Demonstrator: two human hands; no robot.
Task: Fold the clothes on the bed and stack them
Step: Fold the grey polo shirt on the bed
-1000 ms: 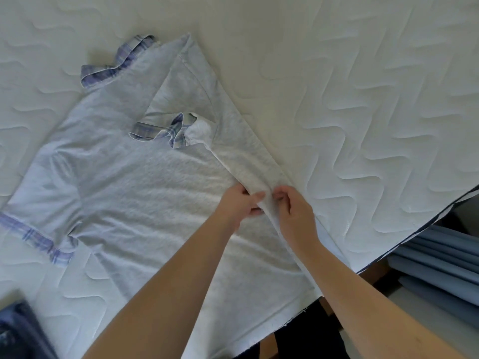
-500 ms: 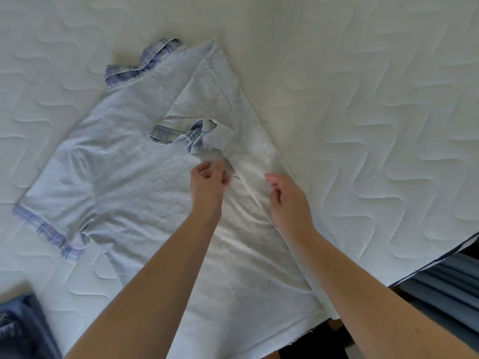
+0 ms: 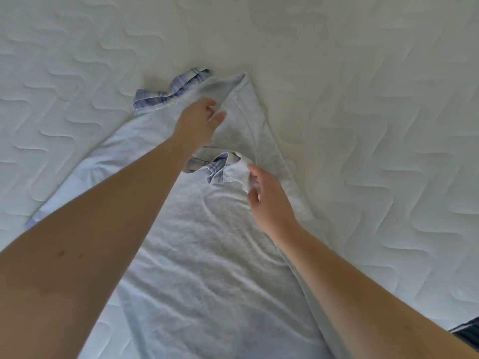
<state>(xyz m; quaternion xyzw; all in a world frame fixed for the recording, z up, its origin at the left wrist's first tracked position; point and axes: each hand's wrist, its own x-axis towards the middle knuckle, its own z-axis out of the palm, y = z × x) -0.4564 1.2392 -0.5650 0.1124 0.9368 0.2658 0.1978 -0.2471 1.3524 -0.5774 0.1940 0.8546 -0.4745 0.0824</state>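
A pale grey T-shirt (image 3: 207, 255) with blue plaid trim lies flat on the white quilted mattress (image 3: 363, 99), its right side folded inward. The folded-in sleeve with its plaid cuff (image 3: 220, 164) lies across the chest. My left hand (image 3: 199, 123) reaches over the shoulder area near the plaid collar (image 3: 168, 92), fingers straight and spread, holding nothing. My right hand (image 3: 269, 200) is beside the folded sleeve, thumb and fingertips touching its bunched grey edge, fingers loosely bent. Whether it pinches the cloth is unclear.
The mattress stretches bare to the right and far side of the shirt. Its edge, with something dark below it (image 3: 466, 332), shows at the lower right corner. My left forearm hides the shirt's left sleeve.
Both hands moved up the shirt from the folded side edge: the left to the shoulder by the collar, the right to the folded-in sleeve. The view shifted closer and farther up the bed.
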